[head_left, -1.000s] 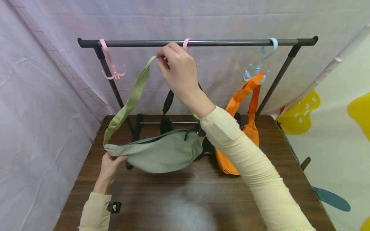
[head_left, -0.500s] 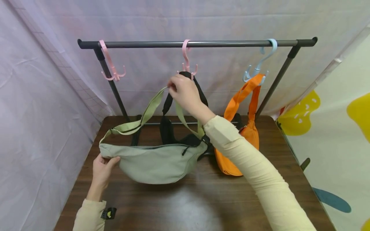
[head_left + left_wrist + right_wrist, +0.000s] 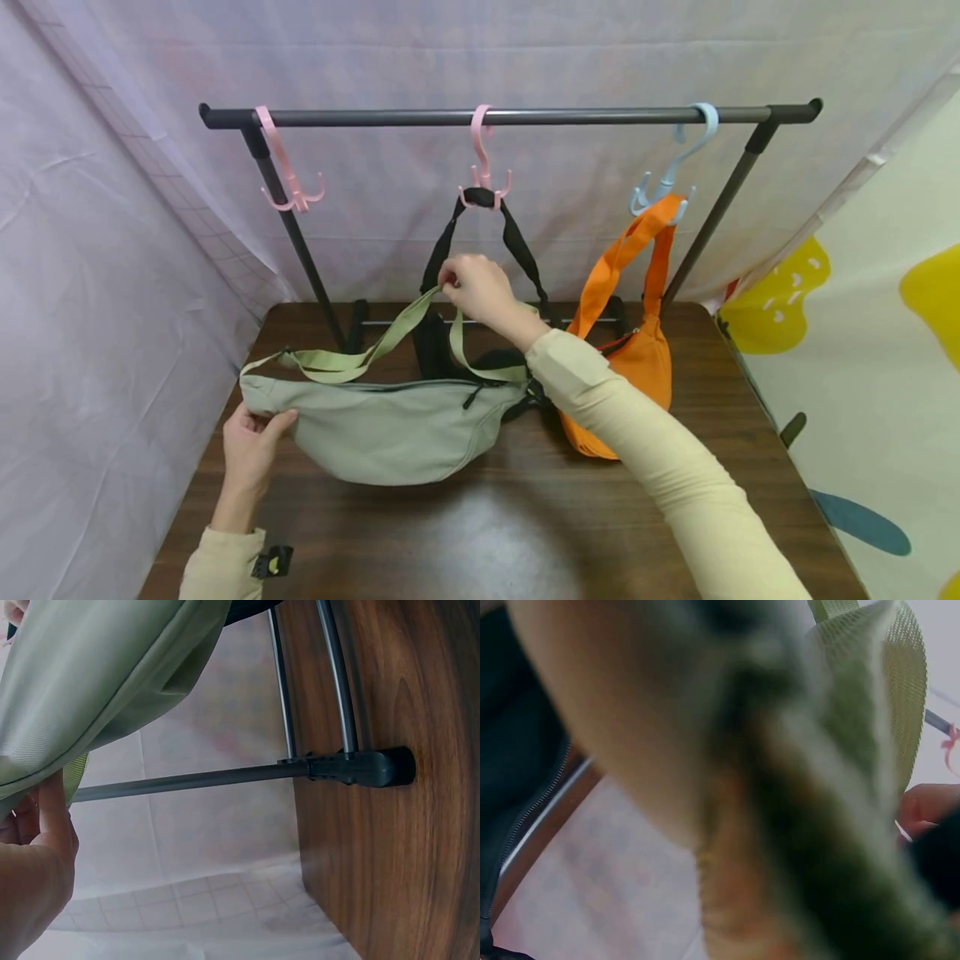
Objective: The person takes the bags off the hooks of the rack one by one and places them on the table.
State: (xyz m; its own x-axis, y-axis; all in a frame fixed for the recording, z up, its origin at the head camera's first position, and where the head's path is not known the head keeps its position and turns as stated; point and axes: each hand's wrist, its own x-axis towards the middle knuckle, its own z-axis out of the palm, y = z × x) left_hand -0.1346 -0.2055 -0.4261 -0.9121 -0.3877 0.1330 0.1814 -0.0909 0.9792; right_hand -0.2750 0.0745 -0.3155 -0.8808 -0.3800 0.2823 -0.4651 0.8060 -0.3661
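Note:
A grey-green waist bag [image 3: 397, 433] is held up over the table, its zipper side upward. My left hand [image 3: 251, 446] pinches the bag's left end, thumb in front; in the left wrist view the fingers [image 3: 52, 806] lie under the bag's edge. With fingertips pinched, my right hand [image 3: 483, 296] holds up the light-green strap [image 3: 405, 323], which sags on both sides. The bag's right end is partly behind my right forearm. In the right wrist view the strap webbing [image 3: 907, 697] shows, with much of the foreground blurred.
Behind stands a dark rack [image 3: 375, 117] on the wooden table [image 3: 487, 533]. A black bag [image 3: 431, 342] hangs from the middle pink hook [image 3: 483, 158]. An orange bag [image 3: 645, 367] hangs from the blue hook [image 3: 667, 179]. A pink hook [image 3: 292, 187] at left bears nothing.
My right hand has come down from near the rail with the strap, which now sags lower. My left hand and the bag's left end have shifted left and slightly down.

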